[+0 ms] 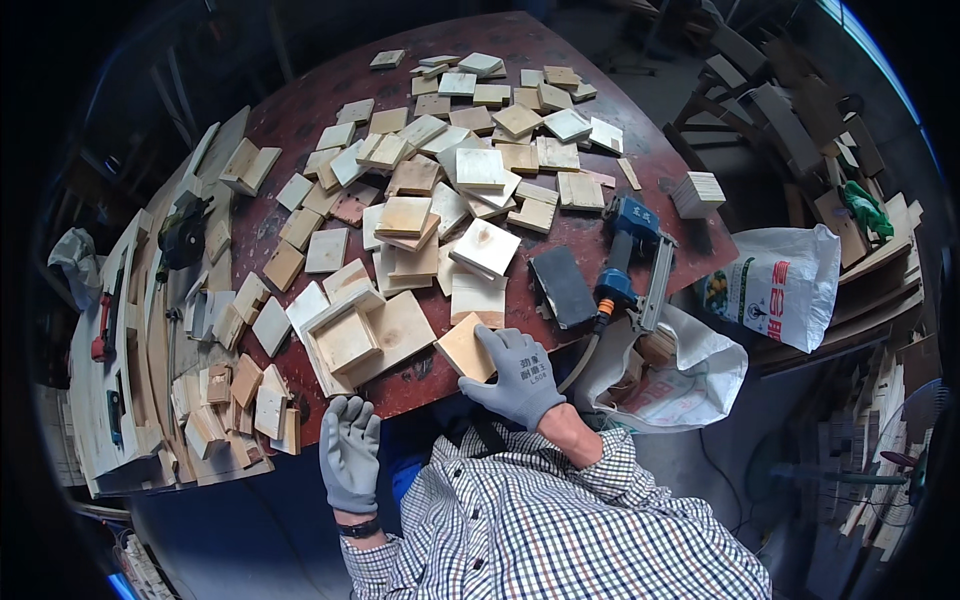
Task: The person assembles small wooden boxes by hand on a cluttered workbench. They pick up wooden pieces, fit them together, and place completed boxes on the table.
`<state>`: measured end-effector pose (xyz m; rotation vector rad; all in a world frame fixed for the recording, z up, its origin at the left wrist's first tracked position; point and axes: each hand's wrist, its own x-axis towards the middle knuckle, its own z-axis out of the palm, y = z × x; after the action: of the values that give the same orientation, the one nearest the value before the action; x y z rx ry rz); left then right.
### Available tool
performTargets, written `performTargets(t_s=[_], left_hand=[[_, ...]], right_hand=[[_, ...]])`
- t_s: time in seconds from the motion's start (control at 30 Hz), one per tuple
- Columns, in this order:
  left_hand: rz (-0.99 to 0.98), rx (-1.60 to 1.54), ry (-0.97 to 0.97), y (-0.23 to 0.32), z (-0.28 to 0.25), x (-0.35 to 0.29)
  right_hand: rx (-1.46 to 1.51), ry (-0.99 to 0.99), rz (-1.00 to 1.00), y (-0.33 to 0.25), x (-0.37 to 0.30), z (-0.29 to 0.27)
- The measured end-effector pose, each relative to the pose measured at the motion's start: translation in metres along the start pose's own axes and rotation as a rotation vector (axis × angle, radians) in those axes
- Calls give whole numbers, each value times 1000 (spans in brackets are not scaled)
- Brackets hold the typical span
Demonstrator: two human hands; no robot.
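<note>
My right hand (515, 378), in a grey glove, grips a square wooden block (463, 352) at the front edge of the dark red table (410, 392). The thumb lies under the near side, with the fingers over its right side. My left hand (350, 455), gloved too, is held palm up just off the table edge. Its fingers are slightly curled, with nothing in them. Just beyond it stands a small wooden box-like assembly (342, 345) of boards, beside a flat wooden board (402, 332).
Many loose wooden squares (480, 168) cover the table. To the right lie a blue nail gun (630, 240) with its hose and a dark flat block (563, 287). White sacks (700, 365) hang by the right edge. A side bench (150, 400) at left holds boards and tools.
</note>
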<state>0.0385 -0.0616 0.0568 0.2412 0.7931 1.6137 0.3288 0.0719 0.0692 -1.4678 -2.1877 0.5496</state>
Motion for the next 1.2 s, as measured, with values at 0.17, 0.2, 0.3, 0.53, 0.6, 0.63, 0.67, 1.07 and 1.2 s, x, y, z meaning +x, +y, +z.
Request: performTargets(t_s=[0.17, 0.2, 0.3, 0.53, 0.6, 0.63, 0.67, 1.07, 1.2], left_hand=[[-15, -38, 13, 3, -6, 2], [-18, -49, 11, 3, -8, 3], [-23, -96, -28, 3, -7, 2], [-21, -92, 28, 2, -4, 0], [-11, -99, 22, 1, -6, 1], [-7, -103, 20, 0, -7, 1], [-7, -114, 18, 0, -8, 1], [-21, -196, -19, 1, -18, 1], [-21, -205, -31, 0, -20, 2]], right_hand=[[-1, -22, 30, 0, 1, -3], [-2, -16, 25, 0, 1, -2], [-5, -6, 12, -1, 1, 1], [-4, -30, 11, -3, 1, 3], [-5, -34, 11, -3, 1, 4], [-3, -36, 14, -4, 1, 4], [-1, -38, 18, -4, 1, 4], [-11, -70, -9, 0, -1, 14], [-2, -59, -10, 1, 0, 15]])
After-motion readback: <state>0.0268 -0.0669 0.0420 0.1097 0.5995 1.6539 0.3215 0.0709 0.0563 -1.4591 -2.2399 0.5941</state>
